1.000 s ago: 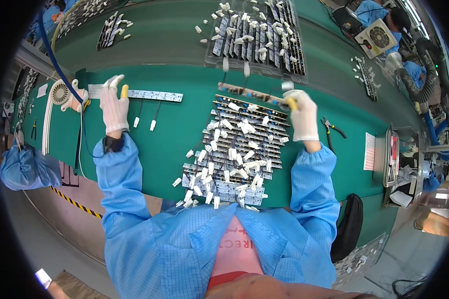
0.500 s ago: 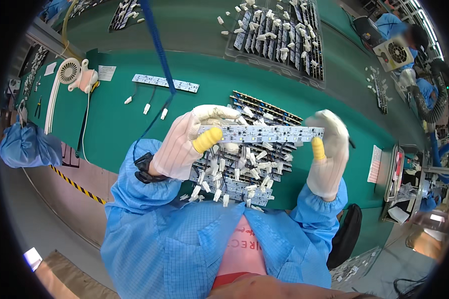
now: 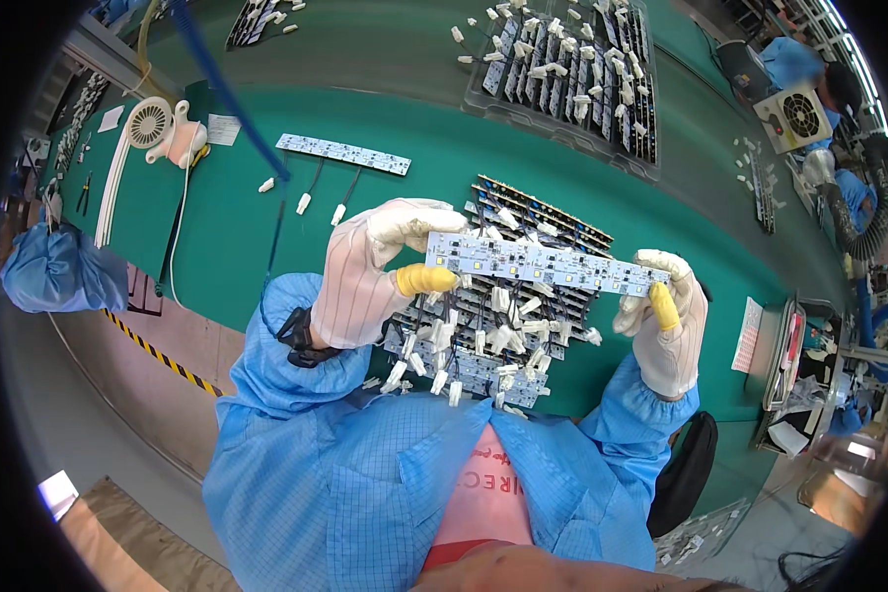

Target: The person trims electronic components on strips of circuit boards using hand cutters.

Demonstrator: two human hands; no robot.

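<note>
Between my gloved hands a long white LED circuit board (image 3: 543, 264) is held up, its right end slightly lower than its left. My left hand (image 3: 390, 252), with a yellow cot on the thumb, pinches the left end. The right end sits between the thumb and fingers of my right hand (image 3: 666, 306), which also wears a yellow thumb cot. Below the held board lies a stack of similar circuit boards (image 3: 553, 232), with short black leads and white connectors (image 3: 503, 335) spread over it. A dark strap with a blue coiled cord circles my left wrist.
One more LED board (image 3: 343, 155) with wired connectors lies on the green mat at the left. Beyond it stand a small fan (image 3: 151, 123) and a pair of pliers (image 3: 85, 194). A clear tray (image 3: 562, 128) of boards sits at the back. Another person (image 3: 794, 64) is at far right.
The held board has tilted, its right end dropping. My right hand has moved down and slightly right, its fingers now curled around that end. The whole view has shifted a little.
</note>
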